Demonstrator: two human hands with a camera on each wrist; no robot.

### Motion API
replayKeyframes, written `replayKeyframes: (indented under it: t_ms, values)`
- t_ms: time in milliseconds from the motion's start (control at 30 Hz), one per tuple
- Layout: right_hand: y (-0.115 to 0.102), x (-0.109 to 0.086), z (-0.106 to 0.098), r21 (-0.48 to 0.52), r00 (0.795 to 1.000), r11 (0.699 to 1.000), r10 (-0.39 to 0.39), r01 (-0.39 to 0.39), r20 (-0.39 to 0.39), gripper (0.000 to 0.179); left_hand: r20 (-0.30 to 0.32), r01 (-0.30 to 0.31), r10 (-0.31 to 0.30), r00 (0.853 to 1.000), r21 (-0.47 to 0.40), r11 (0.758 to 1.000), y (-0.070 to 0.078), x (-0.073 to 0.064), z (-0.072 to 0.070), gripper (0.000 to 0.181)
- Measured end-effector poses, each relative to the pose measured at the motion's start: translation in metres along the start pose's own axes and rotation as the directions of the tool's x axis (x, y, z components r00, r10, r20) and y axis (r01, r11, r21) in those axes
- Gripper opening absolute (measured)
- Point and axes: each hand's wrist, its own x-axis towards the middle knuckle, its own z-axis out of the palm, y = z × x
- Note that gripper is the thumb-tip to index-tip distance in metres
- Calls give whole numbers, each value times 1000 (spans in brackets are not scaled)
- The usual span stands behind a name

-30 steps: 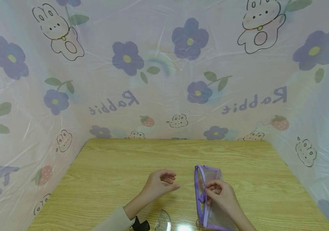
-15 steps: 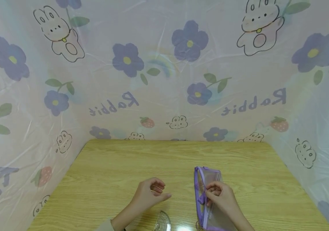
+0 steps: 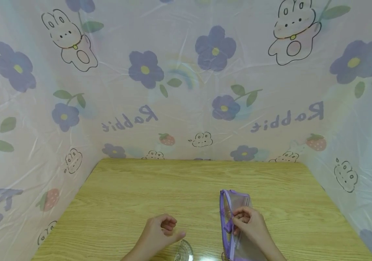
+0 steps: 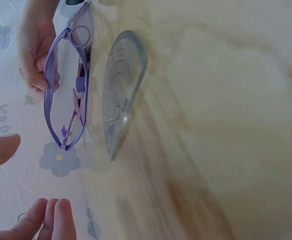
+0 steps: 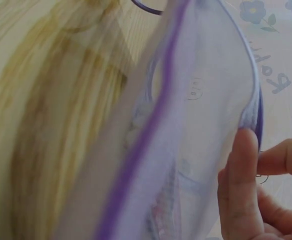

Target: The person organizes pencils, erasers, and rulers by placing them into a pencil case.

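A see-through pencil pouch with purple zip edging (image 3: 225, 203) lies on the right half of the table, its mouth spread apart. My right hand (image 3: 252, 224) pinches one edge of that mouth between thumb and fingers; the right wrist view shows the pinched edge (image 5: 248, 117) close up. Through the opening, the left wrist view shows purple and pink items (image 4: 78, 97) inside. My left hand (image 3: 159, 232) holds nothing, thumb apart from loosely bent fingers. Just beside its thumb, a clear protractor (image 3: 184, 252) lies on the table near the front, partly cut off by the frame.
The wood-grain table (image 3: 140, 185) is bounded at the back and sides by a hanging sheet (image 3: 179, 90) printed with rabbits and purple flowers. A ring (image 4: 79, 36) hangs at one end of the pouch.
My left hand has drawn back toward the front left, nearer the protractor. My right hand keeps its pinch on the pouch, which stays in place.
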Motion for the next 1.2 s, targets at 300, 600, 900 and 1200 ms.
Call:
replayKeyframes:
  t_ms: [300,600,900,1200]
  values:
    - [2,1,0,-1,1000,1000,1,-1,11,16,30,-39,38,999,43,998,-9,-13,5,50]
    - [3,1,0,13,1000,1000,-15,14,20,16,66,60,-62,996,28,998,-17,-21,7,43]
    - [4,1,1,-3,1000,1000,-1,1,5,14,113,67,-74,991,67,995,-21,-22,10,38]
    - [4,1,1,6,1000,1000,-6,6,7,15,164,52,-60,985,57,997,-26,-19,10,31]
